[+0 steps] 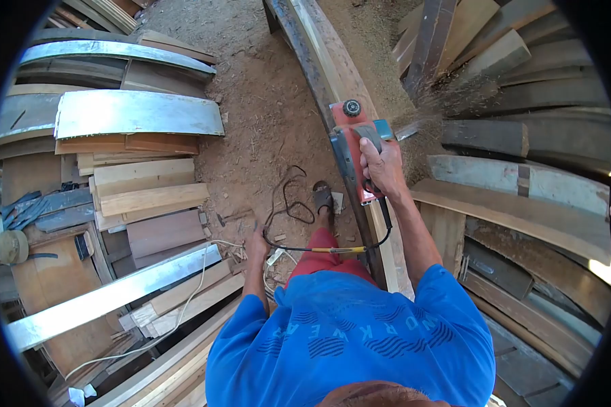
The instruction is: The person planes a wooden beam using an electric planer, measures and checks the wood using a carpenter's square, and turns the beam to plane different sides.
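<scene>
My right hand [383, 165] is wrapped around the rear handle of a red electric planer [347, 150]. The planer rests on a long pale wooden board [319, 51], which lies along a narrow bench [299, 47]. Wood shavings [441, 95] spray out to the planer's right. From its back end a black power cord [299, 249], wrapped with yellow tape in one place, loops across in front of my legs. My left hand [256, 245] hangs low on the left, close beside the cord; its fingers are too small and unclear to tell whether they grip it.
Stacked planks [149, 190] fill the left side, with a shiny metal-faced strip [115, 295] among them. More boards [523, 186] are piled on the right. A pale cable [176, 325] trails over the left stack. My sandalled foot [324, 195] stands on the dirt floor [251, 102].
</scene>
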`<state>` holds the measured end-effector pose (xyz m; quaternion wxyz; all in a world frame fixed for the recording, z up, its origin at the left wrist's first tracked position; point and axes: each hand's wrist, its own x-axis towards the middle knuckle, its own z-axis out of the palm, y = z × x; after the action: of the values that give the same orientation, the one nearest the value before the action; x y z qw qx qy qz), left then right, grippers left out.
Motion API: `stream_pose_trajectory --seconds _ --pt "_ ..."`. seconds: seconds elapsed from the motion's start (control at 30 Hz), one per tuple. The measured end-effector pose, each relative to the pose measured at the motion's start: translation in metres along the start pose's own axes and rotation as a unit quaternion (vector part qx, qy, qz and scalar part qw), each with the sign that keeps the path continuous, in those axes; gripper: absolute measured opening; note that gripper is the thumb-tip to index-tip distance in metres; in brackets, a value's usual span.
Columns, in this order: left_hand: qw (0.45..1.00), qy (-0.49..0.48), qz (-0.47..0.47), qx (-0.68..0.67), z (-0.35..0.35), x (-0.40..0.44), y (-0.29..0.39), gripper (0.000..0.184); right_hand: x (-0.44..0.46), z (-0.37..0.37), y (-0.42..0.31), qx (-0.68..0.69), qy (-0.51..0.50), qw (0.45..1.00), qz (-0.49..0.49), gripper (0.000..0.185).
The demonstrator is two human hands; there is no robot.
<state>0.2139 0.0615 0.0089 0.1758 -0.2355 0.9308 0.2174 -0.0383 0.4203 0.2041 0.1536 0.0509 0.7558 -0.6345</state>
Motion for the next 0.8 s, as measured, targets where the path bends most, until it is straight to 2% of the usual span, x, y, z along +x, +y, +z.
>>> stream_pose_trajectory --seconds 0.1,0.23,0.27,0.37,0.47,0.57,0.67,0.8 --pt "0.995 -0.024 -0.023 0.094 0.006 0.021 0.026 0.053 0.028 0.011 -0.015 0.017 0.023 1.0 -0.004 0.047" --pt "0.991 -0.106 -0.025 0.079 -0.003 0.046 0.053 0.056 0.063 0.019 -0.026 0.014 0.02 1.0 -0.01 0.051" --pt "0.985 -0.136 -0.054 0.091 -0.011 0.05 0.065 0.055 0.071 0.02 -0.027 0.011 0.024 1.0 -0.007 0.052" --pt "0.983 -0.167 -0.074 0.016 0.003 0.068 0.059 0.055 0.093 0.024 -0.037 0.005 0.024 1.0 -0.01 0.053" --pt "0.985 -0.154 -0.082 -0.005 0.015 0.078 0.056 0.055 0.112 0.026 -0.046 0.005 0.018 1.0 -0.012 0.052" --pt "0.982 -0.176 -0.075 -0.002 0.009 0.086 0.059 0.055 0.131 0.031 -0.051 0.004 0.018 1.0 -0.011 0.051" --pt "0.972 -0.206 -0.111 -0.032 0.005 0.095 0.061 0.055 0.149 0.037 -0.061 0.01 0.021 1.0 -0.005 0.052" --pt "0.973 -0.204 -0.101 -0.025 -0.008 0.11 0.067 0.055 0.172 0.041 -0.075 0.007 0.019 1.0 -0.007 0.052"
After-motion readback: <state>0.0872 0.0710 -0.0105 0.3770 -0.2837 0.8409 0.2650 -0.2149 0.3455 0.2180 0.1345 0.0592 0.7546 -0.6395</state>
